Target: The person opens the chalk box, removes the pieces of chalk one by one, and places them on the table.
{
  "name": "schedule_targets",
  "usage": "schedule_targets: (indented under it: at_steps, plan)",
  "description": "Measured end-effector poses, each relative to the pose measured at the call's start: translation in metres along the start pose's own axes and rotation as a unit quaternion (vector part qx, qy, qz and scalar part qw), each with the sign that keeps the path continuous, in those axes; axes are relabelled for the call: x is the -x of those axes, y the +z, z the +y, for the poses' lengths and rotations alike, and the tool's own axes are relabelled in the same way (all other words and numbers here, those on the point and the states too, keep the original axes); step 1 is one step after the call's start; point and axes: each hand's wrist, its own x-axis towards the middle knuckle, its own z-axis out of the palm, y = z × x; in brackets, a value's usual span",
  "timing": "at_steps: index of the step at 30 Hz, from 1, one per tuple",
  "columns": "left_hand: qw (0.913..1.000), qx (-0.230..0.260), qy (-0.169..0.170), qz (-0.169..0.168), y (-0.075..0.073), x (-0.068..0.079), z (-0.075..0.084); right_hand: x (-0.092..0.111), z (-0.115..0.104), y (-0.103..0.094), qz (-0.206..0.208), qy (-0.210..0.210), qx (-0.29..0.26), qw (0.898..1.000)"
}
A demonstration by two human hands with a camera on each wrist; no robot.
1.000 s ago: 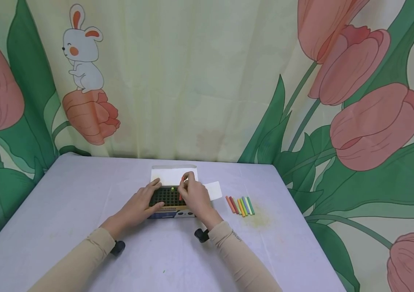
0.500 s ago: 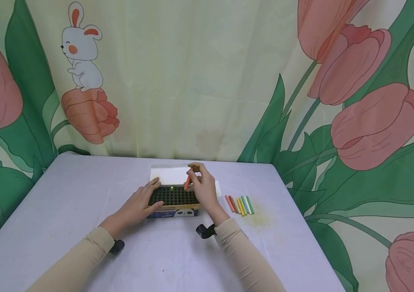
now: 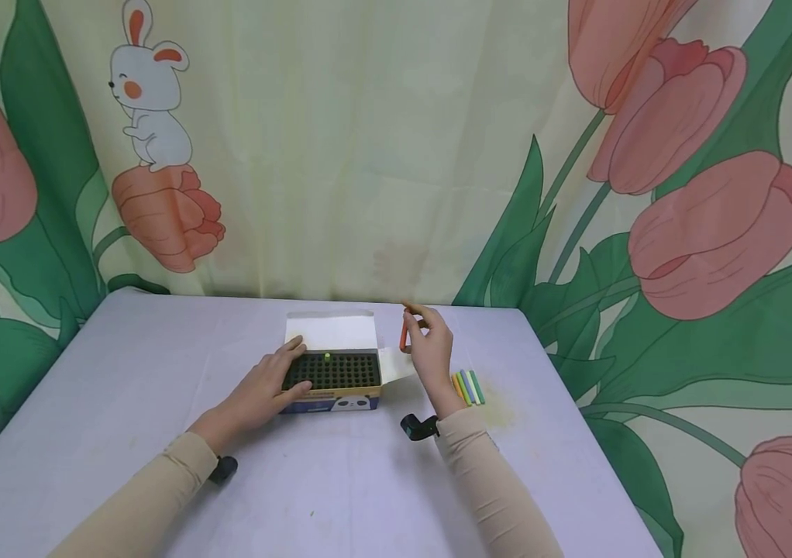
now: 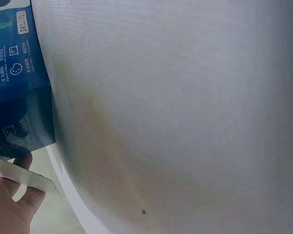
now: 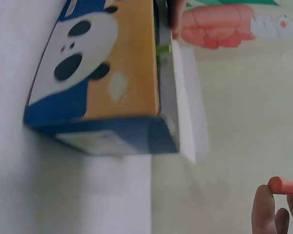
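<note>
A chalk box (image 3: 343,403) with a panda on its front stands on the table, lid raised at the back. Inside is a black insert (image 3: 340,372) with rows of round holes; one yellow-green chalk stick (image 3: 328,357) rises from it. My left hand (image 3: 266,387) rests across the box's left end, fingers and thumb spread, beside a white end flap (image 4: 24,175). To the right of the box and above the table, my right hand (image 3: 431,349) pinches an orange-red chalk stick (image 5: 285,185) between thumb and fingers. The stick is upright in the head view.
Several coloured chalk sticks (image 3: 469,387) lie in a row on the table to the right, partly hidden behind my right hand. The white lid (image 3: 330,332) and right end flap (image 3: 394,364) stick out from the box. A tulip-print curtain (image 3: 368,155) hangs behind the table.
My right hand has drawn the orange-red chalk stick up out of the insert and carried it right, off the box. My left hand stays on the box's left end.
</note>
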Motion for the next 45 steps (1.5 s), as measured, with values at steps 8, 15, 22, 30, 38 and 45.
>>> schedule_targets:
  at_steps: [8, 15, 22, 30, 38, 45]
  plan:
    - [1.0, -0.002, 0.004, 0.001, 0.001, -0.003, -0.002, 0.004, 0.035, -0.014, 0.025, 0.052, 0.001, 0.998]
    - [0.9999, -0.005, 0.008, 0.005, 0.0, -0.004, -0.002, 0.005, 0.056, -0.021, 0.029, 0.114, -0.024, 0.993]
    - [0.9999, -0.004, 0.01, 0.006, -0.001, -0.005, -0.002, 0.004, 0.068, -0.025, 0.027, 0.146, -0.014, 0.989]
    - [0.9999, -0.002, 0.01, 0.008, 0.001, -0.005, -0.003, 0.009, 0.083, -0.029, -0.041, 0.141, 0.056, 0.988]
    - [1.0, 0.001, 0.006, 0.005, 0.002, -0.003, -0.003, 0.019, 0.093, -0.03, -0.138, 0.11, 0.181, 0.968]
    - [1.0, 0.003, 0.003, 0.007, 0.004, 0.0, -0.004, 0.022, 0.091, -0.028, -0.164, 0.079, 0.286, 0.941]
